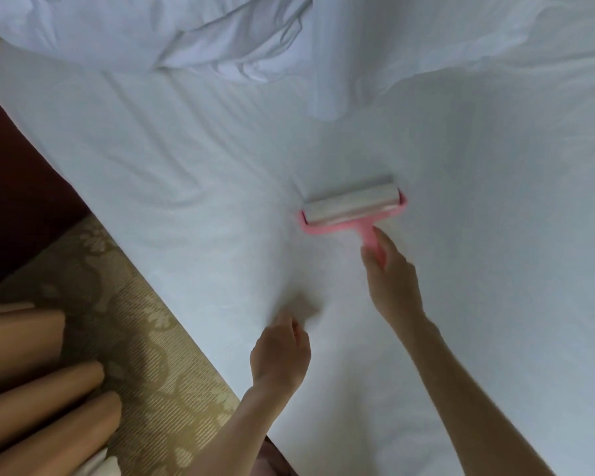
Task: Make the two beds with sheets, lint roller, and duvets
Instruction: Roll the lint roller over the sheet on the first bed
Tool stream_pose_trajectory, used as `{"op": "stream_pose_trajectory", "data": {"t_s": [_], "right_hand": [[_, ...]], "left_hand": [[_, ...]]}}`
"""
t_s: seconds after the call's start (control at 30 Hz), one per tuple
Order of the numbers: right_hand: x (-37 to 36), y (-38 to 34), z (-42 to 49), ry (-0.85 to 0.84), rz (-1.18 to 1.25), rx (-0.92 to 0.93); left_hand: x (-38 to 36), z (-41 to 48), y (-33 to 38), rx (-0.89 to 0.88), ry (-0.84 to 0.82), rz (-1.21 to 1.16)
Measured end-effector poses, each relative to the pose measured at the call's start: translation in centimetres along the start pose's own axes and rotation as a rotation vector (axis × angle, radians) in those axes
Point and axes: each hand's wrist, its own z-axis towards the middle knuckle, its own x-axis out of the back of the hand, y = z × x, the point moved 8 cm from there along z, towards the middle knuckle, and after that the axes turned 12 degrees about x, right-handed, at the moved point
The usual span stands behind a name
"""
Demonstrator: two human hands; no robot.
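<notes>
A pink lint roller [352, 207] with a white sticky drum lies flat against the white bed sheet [186, 173] in the middle of the view. My right hand [390, 276] grips its pink handle from below. My left hand [280, 352] rests on the sheet near the bed's left edge, fingers curled down onto the fabric; whether it pinches the sheet is unclear. A bunched white duvet [193, 32] is piled at the top of the bed.
Patterned beige carpet [145, 355] runs along the bed's left side. Brown rolled or folded shapes [42, 383] lie at the lower left. A dark red surface [18, 173] stands at the left edge.
</notes>
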Motion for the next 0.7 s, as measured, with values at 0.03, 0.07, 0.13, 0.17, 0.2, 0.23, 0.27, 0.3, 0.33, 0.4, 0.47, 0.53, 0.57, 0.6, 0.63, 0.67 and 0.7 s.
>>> {"op": "stream_pose_trajectory", "data": {"t_s": [0.03, 0.07, 0.13, 0.17, 0.2, 0.23, 0.27, 0.3, 0.33, 0.4, 0.47, 0.53, 0.57, 0.6, 0.63, 0.67, 0.7], "right_hand": [[0.1, 1.4, -3.5, -0.017, 0.001, -0.026], [0.1, 2.8, -6.9, -0.040, 0.000, -0.050], [0.4, 5.4, -12.6, -0.075, -0.008, -0.112], [0.7, 6.4, -14.9, -0.081, -0.020, -0.137], [1.2, 7.1, -16.8, -0.064, -0.033, -0.155], [1.8, 7.6, -18.3, -0.034, -0.071, -0.158], [2.6, 7.6, -19.5, 0.000, -0.104, -0.162], [3.4, 7.3, -20.2, 0.040, -0.106, -0.164], [4.2, 6.9, -20.5, 0.071, -0.082, -0.179], [5.3, 6.3, -19.7, 0.161, -0.015, -0.190], [6.6, 5.2, -16.7, 0.254, 0.048, -0.168], [7.8, 3.7, -12.1, 0.322, 0.067, -0.119], [8.3, 3.1, -9.7, 0.347, 0.083, -0.101], [8.6, 2.8, -7.2, 0.359, 0.104, -0.085], [8.5, 2.8, -5.0, 0.346, 0.115, -0.077], [8.3, 3.1, -3.1, 0.312, 0.119, -0.080], [8.0, 3.5, -1.9, 0.272, 0.121, -0.098]], "left_hand": [[0.2, 0.0, 0.2, -0.004, 0.005, 0.000], [0.3, 0.1, 0.4, -0.005, 0.009, 0.004], [0.2, 0.1, 0.8, -0.011, 0.008, 0.021], [0.1, -0.1, 1.1, -0.017, 0.002, 0.023], [-0.1, -0.3, 1.5, -0.028, -0.003, 0.019], [-0.2, -0.5, 2.0, -0.042, -0.006, 0.011], [-0.3, -0.8, 2.4, -0.057, -0.004, 0.000], [-0.4, -1.1, 2.7, -0.068, 0.004, -0.015], [-0.3, -1.4, 2.9, -0.077, 0.015, -0.030], [-0.4, -1.9, 2.8, -0.080, 0.036, -0.045], [-0.7, -2.4, 2.5, -0.081, 0.034, -0.029], [-1.1, -2.9, 2.2, -0.091, 0.023, 0.003], [-1.3, -3.1, 2.2, -0.097, 0.023, 0.018], [-1.5, -3.3, 2.3, -0.106, 0.025, 0.033], [-1.7, -3.4, 2.4, -0.118, 0.028, 0.046], [-1.9, -3.7, 2.6, -0.130, 0.028, 0.061], [-2.2, -3.9, 2.8, -0.141, 0.024, 0.074]]}}
